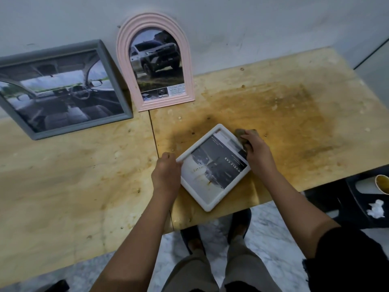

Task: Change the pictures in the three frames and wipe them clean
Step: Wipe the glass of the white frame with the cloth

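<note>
**Cloth at far corner; stain lies toward the near end**

Right hand (255,151) clenches a brown cloth (242,134) on the white frame (207,204). Left hand (166,172) pinches the opposite edge. Glass smears sit diagonally nearer the body, along the frame's long axis.

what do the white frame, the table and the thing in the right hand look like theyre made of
White frame: likely matte plastic, with smooth rounded edges. Table: bare plywood, visible grain, a seam, brown stains. Cloth under the right hand: seemingly soft brownish fabric, bunched; too blurred to be sure.
</note>
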Available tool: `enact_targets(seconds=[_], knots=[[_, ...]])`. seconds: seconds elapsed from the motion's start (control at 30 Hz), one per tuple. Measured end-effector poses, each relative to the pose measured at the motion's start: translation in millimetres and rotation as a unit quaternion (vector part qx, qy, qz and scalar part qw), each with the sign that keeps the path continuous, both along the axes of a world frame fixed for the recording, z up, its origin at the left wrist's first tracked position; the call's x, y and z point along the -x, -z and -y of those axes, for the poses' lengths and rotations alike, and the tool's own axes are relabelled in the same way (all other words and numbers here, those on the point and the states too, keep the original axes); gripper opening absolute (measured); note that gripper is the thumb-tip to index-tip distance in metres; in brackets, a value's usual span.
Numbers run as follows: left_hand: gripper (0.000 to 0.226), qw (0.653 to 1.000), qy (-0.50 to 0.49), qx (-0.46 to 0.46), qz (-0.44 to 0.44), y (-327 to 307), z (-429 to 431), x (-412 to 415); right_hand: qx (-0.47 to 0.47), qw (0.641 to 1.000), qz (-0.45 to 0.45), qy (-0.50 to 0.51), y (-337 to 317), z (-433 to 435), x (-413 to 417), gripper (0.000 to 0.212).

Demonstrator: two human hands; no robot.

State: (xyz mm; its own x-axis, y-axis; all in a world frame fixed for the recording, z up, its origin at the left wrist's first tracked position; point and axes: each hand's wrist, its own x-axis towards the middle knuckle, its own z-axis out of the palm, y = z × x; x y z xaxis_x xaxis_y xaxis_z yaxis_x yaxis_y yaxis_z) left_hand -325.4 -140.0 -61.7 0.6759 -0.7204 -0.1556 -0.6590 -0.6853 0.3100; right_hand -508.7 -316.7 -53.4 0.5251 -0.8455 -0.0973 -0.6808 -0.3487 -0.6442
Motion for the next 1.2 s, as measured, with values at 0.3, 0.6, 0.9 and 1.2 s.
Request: enact_targets(seconds=[0.3, 0.6, 0.9, 1.2], knots=[[0.022, 0.987, 0.076, -0.063, 0.13, 4.6, 1.5, 9.2, 0.044, 0.999, -0.014, 0.015, -4.7, -7.6, 15.9, 0.032], [0.025, 0.997, 0.047, -0.037, 0.039, -1.3, 0.2, 26.5, -0.008, 0.995, 0.021, 0.102, -9.6, -1.7, -1.9, 0.039], [0.027, 0.998, 0.059, -0.004, 0.021, 0.9, -0.9, 25.5, -0.001, 0.989, 0.03, 0.142, -1.8, -20.6, 9.2, 0.033], [0.022, 0.997, 0.067, 0.03, 0.004, 0.8, -2.9, 20.4, 0.058, 0.983, 0.072, 0.16, 10.2, -93.9, 21.5, 0.023]])
